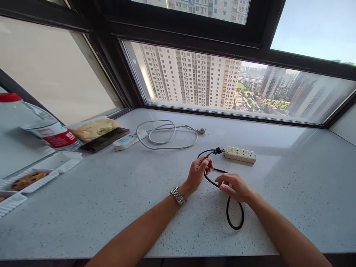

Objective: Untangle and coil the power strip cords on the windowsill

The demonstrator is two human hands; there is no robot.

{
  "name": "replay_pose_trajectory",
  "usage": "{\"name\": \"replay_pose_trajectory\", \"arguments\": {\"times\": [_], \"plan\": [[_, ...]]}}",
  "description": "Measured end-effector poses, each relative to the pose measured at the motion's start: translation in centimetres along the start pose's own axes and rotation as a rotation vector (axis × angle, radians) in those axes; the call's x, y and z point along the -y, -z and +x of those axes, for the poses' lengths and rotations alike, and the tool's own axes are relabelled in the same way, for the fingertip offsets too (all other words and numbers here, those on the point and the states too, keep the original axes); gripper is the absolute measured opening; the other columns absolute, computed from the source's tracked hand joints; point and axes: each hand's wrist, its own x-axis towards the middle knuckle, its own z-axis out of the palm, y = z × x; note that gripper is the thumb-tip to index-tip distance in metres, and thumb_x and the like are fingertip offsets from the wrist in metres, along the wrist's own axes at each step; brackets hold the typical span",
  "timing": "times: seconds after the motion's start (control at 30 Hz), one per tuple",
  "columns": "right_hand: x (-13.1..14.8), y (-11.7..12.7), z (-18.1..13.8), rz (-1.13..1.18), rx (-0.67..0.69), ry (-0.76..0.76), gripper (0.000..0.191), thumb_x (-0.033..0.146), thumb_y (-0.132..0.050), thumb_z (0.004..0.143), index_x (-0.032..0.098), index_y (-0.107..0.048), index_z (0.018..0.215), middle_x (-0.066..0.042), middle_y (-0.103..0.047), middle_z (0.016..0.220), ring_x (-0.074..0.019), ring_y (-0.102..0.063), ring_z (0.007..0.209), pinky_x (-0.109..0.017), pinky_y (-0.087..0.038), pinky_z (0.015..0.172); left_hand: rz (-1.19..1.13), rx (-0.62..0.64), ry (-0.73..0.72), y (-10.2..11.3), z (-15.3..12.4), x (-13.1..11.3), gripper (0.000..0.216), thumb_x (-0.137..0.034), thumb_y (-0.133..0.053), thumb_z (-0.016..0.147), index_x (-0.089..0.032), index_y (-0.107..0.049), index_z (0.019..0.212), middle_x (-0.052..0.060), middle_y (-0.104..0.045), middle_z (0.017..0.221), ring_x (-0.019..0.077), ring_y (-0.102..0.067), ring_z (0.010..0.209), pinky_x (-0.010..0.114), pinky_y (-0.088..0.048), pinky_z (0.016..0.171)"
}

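Speckled grey surface (116, 207) carries a thin black cord (235, 218), looped, running to a cream power strip (240, 154); left hand (198, 171) and right hand (233, 187) each pinch it.

Bare counter (292, 193) right; white power strip (129, 140) crowds left.

Worn on the head, looking forward and down over a speckled counter (116, 207) toward a window (194, 79) at the far side. Close to both hands, forearms entering from the near edge. Single view only.
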Motion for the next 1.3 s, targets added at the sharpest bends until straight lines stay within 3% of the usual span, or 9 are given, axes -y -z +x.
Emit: {"name": "replay_pose_trajectory", "arguments": {"times": [0.13, 0.23, 0.3, 0.43, 0.57, 0.7, 0.97, 1.13, 1.3], "plan": [[-1.8, 2.0, -0.4, -0.048, -0.138, -0.094, 0.058, 0.062, -0.027, 0.095, 0.022, -0.067, 0.100, -0.007, -0.069, 0.084, -0.0197, -0.062, 0.070, -0.027, -0.041, 0.063, -0.169, -0.302, -0.048, 2.7, 1.7, -0.1, 0.029, -0.042, -0.046, 0.085, -0.021, -0.042, 0.065, -0.006, -0.035, 0.045, 0.0097, -0.038, 0.041, 0.022, -0.037, 0.044], [-3.2, 4.1, -0.6, -0.192, -0.178, -0.228, 0.067, 0.070, -0.027, 0.090, 0.020, -0.068, 0.073, -0.004, -0.062, 0.060, -0.0173, -0.055, 0.055, -0.026, -0.034, 0.055, -0.298, -0.511, -0.086, 5.7, 2.8, -0.6, 0.030, -0.040, -0.048, 0.084, -0.022, -0.036, 0.064, -0.010, -0.023, 0.041, 0.0078, -0.028, 0.034, 0.021, -0.031, 0.039], [-4.1, 5.3, -0.8, -0.278, -0.235, -0.335, 0.074, 0.076, -0.024, 0.086, 0.019, -0.057, 0.052, -0.002, -0.050, 0.046, -0.0144, -0.044, 0.045, -0.026, -0.029, 0.051, -0.340, -0.643, -0.118, 7.5, 3.3, -0.8, 0.031, -0.038, -0.048, 0.083, -0.022, -0.032, 0.063, -0.011, -0.023, 0.039, 0.0067, -0.024, 0.032, 0.020, -0.025, 0.037], [-5.0, 5.6, -0.7, -0.284, -0.389, -0.480, 0.078, 0.084, -0.018, 0.079, 0.021, -0.043, 0.040, -0.002, -0.042, 0.041, -0.0135, -0.038, 0.042, -0.027, -0.025, 0.049, -0.308, -0.758, -0.206, 8.5, 3.6, -0.9, 0.034, -0.037, -0.052, 0.082, -0.023, -0.029, 0.062, -0.012, -0.023, 0.036, 0.0063, -0.020, 0.029, 0.019, -0.021, 0.034], [-4.0, 2.9, 0.2, -0.057, -0.430, -0.484, 0.078, 0.083, -0.017, 0.079, 0.021, -0.042, 0.039, -0.002, -0.043, 0.042, -0.0138, -0.039, 0.042, -0.028, -0.028, 0.049, -0.155, -0.571, -0.310, 6.1, 2.4, -0.6, 0.037, -0.044, -0.054, 0.084, -0.022, -0.034, 0.062, -0.010, -0.027, 0.040, 0.0062, -0.023, 0.033, 0.020, -0.022, 0.036], [-1.9, 0.2, 1.2, 0.114, -0.619, -0.444, 0.075, 0.081, -0.021, 0.081, 0.022, -0.043, 0.040, -0.001, -0.041, 0.043, -0.0144, -0.039, 0.043, -0.029, -0.029, 0.050, 0.012, -0.241, -0.230, 3.3, 0.6, -0.2, 0.037, -0.051, -0.043, 0.089, -0.021, -0.043, 0.067, -0.009, -0.027, 0.044, 0.0073, -0.023, 0.036, 0.021, -0.018, 0.037], [-0.8, -0.3, 2.1, 0.279, -0.971, -0.421, 0.065, 0.077, -0.027, 0.084, 0.023, -0.034, 0.049, 0.004, -0.032, 0.046, -0.0116, -0.028, 0.043, -0.027, -0.025, 0.044, 0.362, 0.345, -0.313, -2.2, -1.7, 0.3, 0.027, -0.038, -0.039, 0.092, -0.019, -0.042, 0.071, -0.007, -0.037, 0.055, 0.0076, -0.031, 0.047, 0.021, -0.026, 0.048], [-1.2, -1.7, 2.8, 0.336, -1.025, -0.448, 0.063, 0.079, -0.030, 0.081, 0.024, -0.033, 0.052, 0.005, -0.030, 0.045, -0.0110, -0.029, 0.041, -0.026, -0.028, 0.042, 0.367, 0.327, -0.365, -3.8, -2.3, 0.6, 0.029, -0.042, -0.059, 0.083, -0.019, -0.043, 0.076, -0.005, -0.044, 0.061, 0.0081, -0.033, 0.052, 0.021, -0.029, 0.050], [-1.2, -3.0, 2.7, 0.434, -0.782, -0.348, 0.067, 0.079, -0.023, 0.083, 0.022, -0.040, 0.052, 0.002, -0.040, 0.044, -0.0122, -0.039, 0.041, -0.025, -0.033, 0.042, 0.219, 0.190, -0.499, -3.5, -1.7, -0.2, 0.041, -0.055, -0.053, 0.086, -0.016, -0.055, 0.076, 0.001, -0.051, 0.069, 0.0115, -0.044, 0.060, 0.023, -0.038, 0.056]]}}
